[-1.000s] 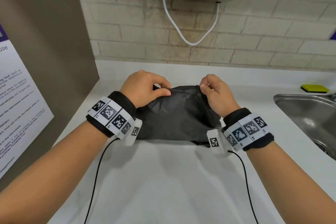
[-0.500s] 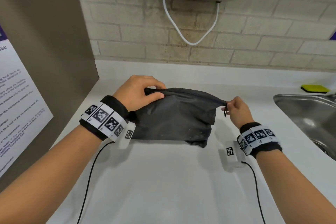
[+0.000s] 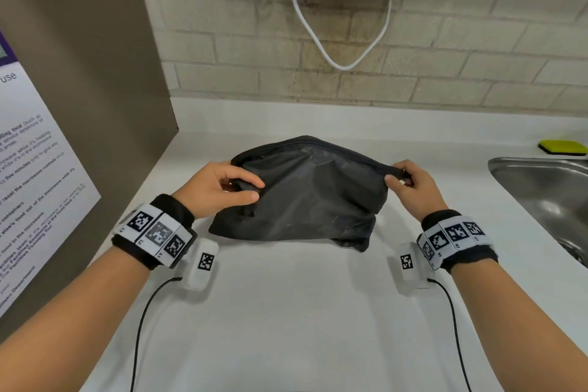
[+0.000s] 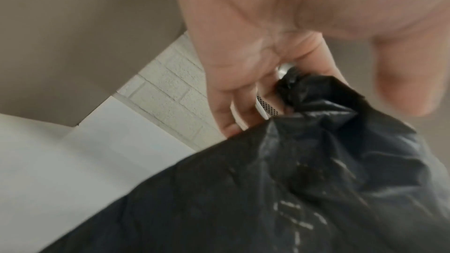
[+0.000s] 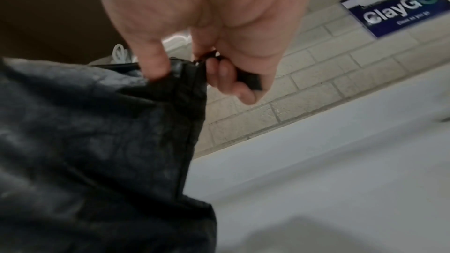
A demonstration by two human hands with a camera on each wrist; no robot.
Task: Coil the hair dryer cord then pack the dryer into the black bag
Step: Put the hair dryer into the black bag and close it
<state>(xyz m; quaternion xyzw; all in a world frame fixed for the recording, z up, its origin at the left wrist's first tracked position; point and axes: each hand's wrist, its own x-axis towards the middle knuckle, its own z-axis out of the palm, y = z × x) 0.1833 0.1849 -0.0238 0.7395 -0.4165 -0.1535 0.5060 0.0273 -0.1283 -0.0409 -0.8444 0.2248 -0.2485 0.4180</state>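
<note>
Head view, bag: the black bag (image 3: 305, 197) lies on the white counter (image 3: 286, 312), bulging and creased, its top edge pulled into a line between the two hands; the dryer itself is not to be seen from here
Head view, left hand: the left hand (image 3: 219, 189) grips the bag's left top corner, thumb on the near side and fingers curled over the fabric
Head view, right hand: the right hand (image 3: 413, 186) pinches the bag's right top corner, fingers bent tight around the end of the top edge
Head view, surroundings: a steel sink (image 3: 547, 197) sits to the right of the bag; a yellow sponge (image 3: 562, 147) rests behind the sink; a white cable (image 3: 334, 41) loops down the brick wall; a printed notice (image 3: 35, 188) hangs on the brown panel at left
Left wrist view: the left hand (image 4: 280, 36) bunches the corner of the black bag (image 4: 280, 189) in curled fingers; a small white perforated piece (image 4: 265, 108) shows between the fingers and the fabric, what it is I cannot tell
Right wrist view: the right hand (image 5: 219, 26) clamps the corner of the black bag (image 5: 97, 141), thumb pressed on the seam; the curled fingers also hold a small black tab (image 5: 248, 80); a blue sign (image 5: 399, 9) is fixed to the brick wall beyond
</note>
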